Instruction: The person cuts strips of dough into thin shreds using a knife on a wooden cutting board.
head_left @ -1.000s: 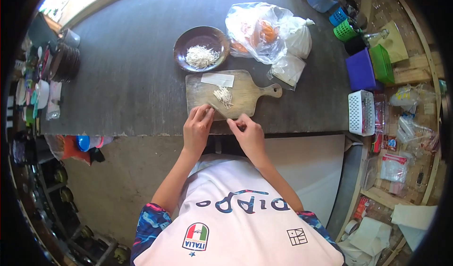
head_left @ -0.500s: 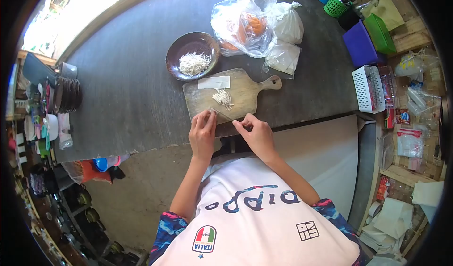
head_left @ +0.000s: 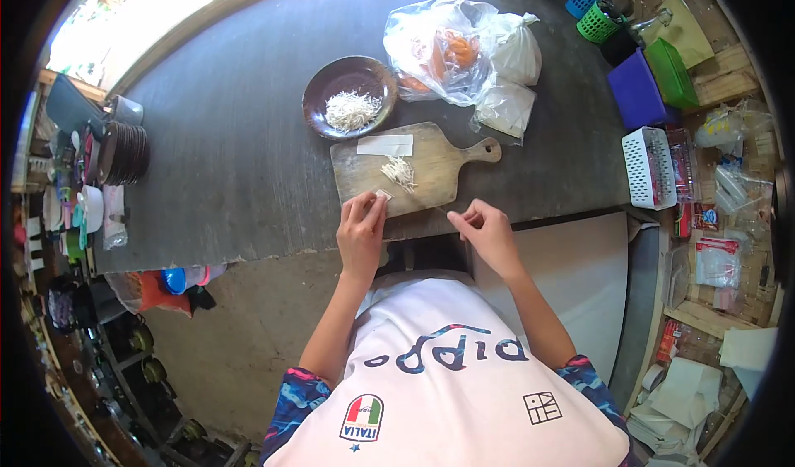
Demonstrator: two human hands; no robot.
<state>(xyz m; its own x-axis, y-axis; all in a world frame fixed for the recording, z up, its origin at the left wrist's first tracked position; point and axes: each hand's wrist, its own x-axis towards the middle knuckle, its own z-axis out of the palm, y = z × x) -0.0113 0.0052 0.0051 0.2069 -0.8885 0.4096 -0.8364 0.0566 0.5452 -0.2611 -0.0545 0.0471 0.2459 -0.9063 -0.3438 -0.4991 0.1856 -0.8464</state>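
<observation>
The left hand [head_left: 362, 223], fingers together, holds one small white piece [head_left: 384, 194] against one cutting board [head_left: 440, 169]; the right hand [head_left: 487, 227] pinches one thin item [head_left: 439, 210], too small to name. Beyond lie one pile of strips [head_left: 399, 174], one white slab [head_left: 384, 145], then one bowl [head_left: 317, 94] of shreds [head_left: 353, 112].

the dark table [head_left: 232, 127] bears a cutting board [head_left: 435, 161], a bowl [head_left: 350, 71] and plastic bags [head_left: 432, 45].
</observation>
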